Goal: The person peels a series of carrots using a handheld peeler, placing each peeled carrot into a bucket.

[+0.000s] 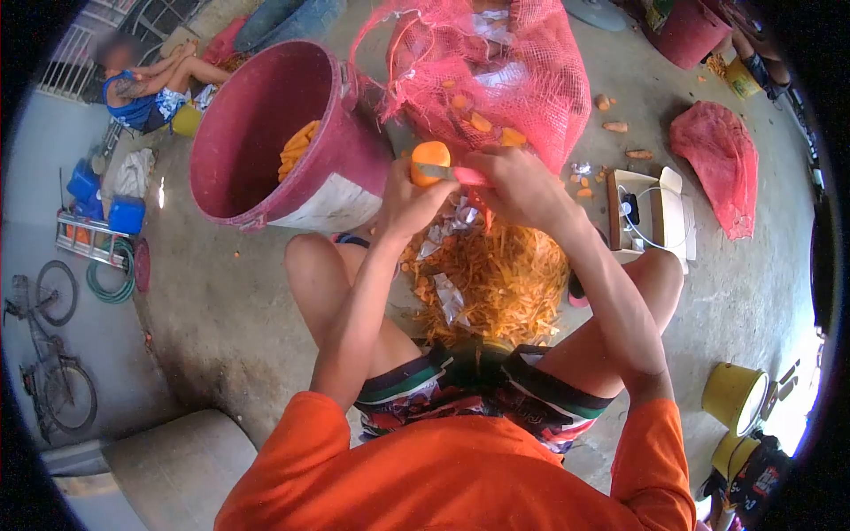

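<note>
My left hand [409,203] is closed around a carrot [430,152], whose round orange end points up and away from me. In my right hand [520,184] is a knife [471,177] with a pink handle. Its flat metal blade lies across the carrot, near the left hand's fingertips. Below both hands, between my legs, a big heap of orange peelings [505,279] covers the floor, with scraps of paper in it. Right behind the hands lies a red mesh sack [496,75] holding some carrots and paper.
A large maroon bucket [266,142] with peeled carrots stands tilted at the left. To the right are an open cardboard box [651,217] with a white cable, a red mesh bag [717,159] and loose carrots. Another person [146,93] sits far left; a yellow bucket [735,394] is lower right.
</note>
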### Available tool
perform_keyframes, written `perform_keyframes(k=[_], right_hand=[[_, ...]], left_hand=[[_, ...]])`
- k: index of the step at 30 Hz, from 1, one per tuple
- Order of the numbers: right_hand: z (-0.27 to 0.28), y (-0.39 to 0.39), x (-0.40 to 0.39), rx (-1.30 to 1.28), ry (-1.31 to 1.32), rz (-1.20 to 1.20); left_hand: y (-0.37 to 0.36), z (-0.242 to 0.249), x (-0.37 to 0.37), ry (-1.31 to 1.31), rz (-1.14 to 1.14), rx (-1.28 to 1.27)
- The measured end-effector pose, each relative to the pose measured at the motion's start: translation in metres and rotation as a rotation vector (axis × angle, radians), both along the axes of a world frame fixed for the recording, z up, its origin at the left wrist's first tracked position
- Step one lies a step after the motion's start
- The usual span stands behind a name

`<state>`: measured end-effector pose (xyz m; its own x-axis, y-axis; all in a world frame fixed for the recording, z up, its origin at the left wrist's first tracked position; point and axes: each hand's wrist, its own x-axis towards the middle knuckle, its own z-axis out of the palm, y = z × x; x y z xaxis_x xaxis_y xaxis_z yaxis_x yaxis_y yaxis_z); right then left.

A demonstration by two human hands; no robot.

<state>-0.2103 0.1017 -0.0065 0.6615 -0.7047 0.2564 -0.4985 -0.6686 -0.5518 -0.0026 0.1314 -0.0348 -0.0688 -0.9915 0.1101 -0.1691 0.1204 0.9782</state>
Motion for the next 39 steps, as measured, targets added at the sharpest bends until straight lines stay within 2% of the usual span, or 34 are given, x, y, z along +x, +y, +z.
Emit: perform_keyframes(k=[3,5,6,8,9,10,11,12,14,16,18,20,22,24,27,28,29,30,31,32,33,34,36,38,39], right_hand=[[0.0,0.002,0.002,-0.037,-0.001,-0.021],[-0.005,0.0,0.003,-0.094,-0.029,-0.03],[-0.014,-0.005,0.003,-0.07,-0.002,-0.088],[-0.041,-0.024,-0.006,-0.044,0.029,-0.146],[-0.061,-0.045,-0.02,0.004,0.052,-0.184],[-0.049,-0.051,-0.019,0.05,0.071,-0.226],[-0.032,-0.053,-0.033,0.288,0.198,-0.255],[-0.035,-0.05,-0.034,0.284,0.206,-0.246],[-0.042,-0.047,-0.042,0.181,0.204,-0.225],[-0.037,-0.036,-0.04,0.196,0.193,-0.217],[-0.044,-0.035,-0.041,0.133,0.318,-0.218],[-0.038,-0.034,-0.041,0.154,0.273,-0.2],[-0.029,-0.035,-0.04,0.171,0.224,-0.183],[-0.025,-0.034,-0.041,0.232,0.375,-0.194],[-0.04,-0.031,-0.037,0.193,0.391,-0.104],[-0.04,-0.027,-0.034,0.198,0.386,-0.111],[-0.038,-0.023,-0.029,0.171,0.363,-0.017],[-0.035,-0.019,-0.026,0.142,0.34,0.076],[-0.032,-0.017,-0.026,0.163,0.341,0.074],[-0.036,-0.017,-0.027,0.166,0.339,0.065],[-0.045,-0.018,-0.027,0.152,0.338,0.052],[-0.051,-0.018,-0.025,0.138,0.336,0.04],[-0.053,-0.014,-0.022,0.118,0.357,-0.029],[-0.043,-0.013,-0.023,0.208,0.465,-0.028],[-0.042,-0.011,-0.026,0.151,0.436,-0.041]], left_hand=[[-0.001,-0.008,0.0,0.047,0.027,0.003],[-0.004,-0.019,0.001,-0.013,0.174,-0.02],[-0.002,-0.008,0.001,-0.012,0.174,-0.021],[0.007,0.026,0.001,-0.041,-0.058,0.094],[0.01,0.027,0.005,-0.039,-0.059,0.09],[0.011,0.028,0.01,-0.065,-0.187,0.017],[0.013,0.028,0.02,-0.09,-0.313,-0.05],[0.014,0.028,0.032,-0.084,-0.302,-0.053],[0.01,0.028,0.057,-0.013,-0.35,0.122],[-0.011,0.015,0.08,1.151,-0.243,0.175],[-0.02,0.038,0.11,1.636,-0.24,0.046],[-0.015,0.043,0.118,1.789,-0.11,0.047],[-0.017,0.037,0.115,1.754,-0.119,0.023],[-0.026,0.027,0.097,1.618,-0.275,0.131],[-0.06,0.032,0.047,1.217,-0.275,0.296],[-0.075,0.04,0.021,0.936,-0.106,0.326],[-0.095,0.043,-0.006,0.629,0.039,0.312],[-0.107,0.05,-0.03,0.307,0.001,0.172],[-0.137,0.033,-0.048,0.104,-0.04,-0.065],[-0.174,0.009,-0.066,-0.095,0.032,-0.415],[-0.187,0.012,-0.079,-0.463,0.146,-0.399],[-0.202,0.003,-0.093,-0.751,0.28,-0.6],[-0.236,-0.012,-0.106,-1.063,0.216,-0.746],[-0.249,-0.018,-0.126,-1.045,0.219,-0.757],[-0.253,-0.023,-0.137,-1.034,0.222,-0.761]])
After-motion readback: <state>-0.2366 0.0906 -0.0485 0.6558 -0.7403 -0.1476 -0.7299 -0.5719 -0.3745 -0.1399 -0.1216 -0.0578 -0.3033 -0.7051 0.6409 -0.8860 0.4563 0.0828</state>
